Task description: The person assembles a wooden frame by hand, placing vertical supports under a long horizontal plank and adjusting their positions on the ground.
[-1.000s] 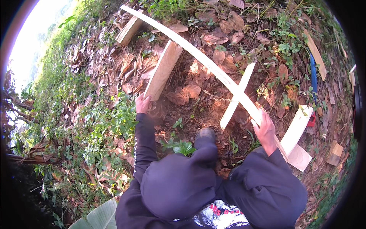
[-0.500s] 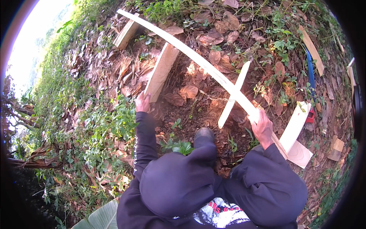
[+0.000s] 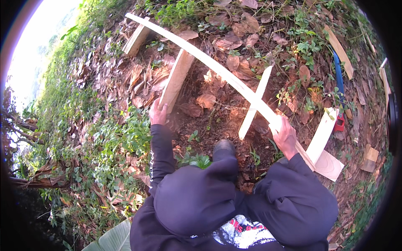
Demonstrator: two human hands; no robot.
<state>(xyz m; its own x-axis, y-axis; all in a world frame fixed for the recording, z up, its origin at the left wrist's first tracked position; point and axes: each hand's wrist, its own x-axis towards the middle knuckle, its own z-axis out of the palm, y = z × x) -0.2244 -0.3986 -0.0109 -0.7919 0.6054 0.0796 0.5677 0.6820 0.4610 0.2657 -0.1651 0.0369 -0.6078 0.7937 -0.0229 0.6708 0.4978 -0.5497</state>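
We look down on a slope of red earth (image 3: 209,121) strewn with dry brown leaves (image 3: 234,27) and edged with green weeds (image 3: 121,138); its far edges bend and go dark at the rim, so we cannot make out what lies there. Our dark trousers (image 3: 234,201) fill the lower part and hide the ground under us, with one shoe (image 3: 224,147) showing past the knee. A long pale strip of wood (image 3: 209,67) runs from the upper left down to the lower right, its near end hidden behind our right leg. Our right hand (image 3: 284,134) is closed around it low down. A wide plank (image 3: 178,79) lies under the strip, and our left hand (image 3: 158,113) grips its near end with fingers curled over. A short slat (image 3: 254,104) crosses beneath the strip. To the right sit two offcuts (image 3: 324,142), partly covered, and a blue tool with a red end (image 3: 338,90) that is too small to identify
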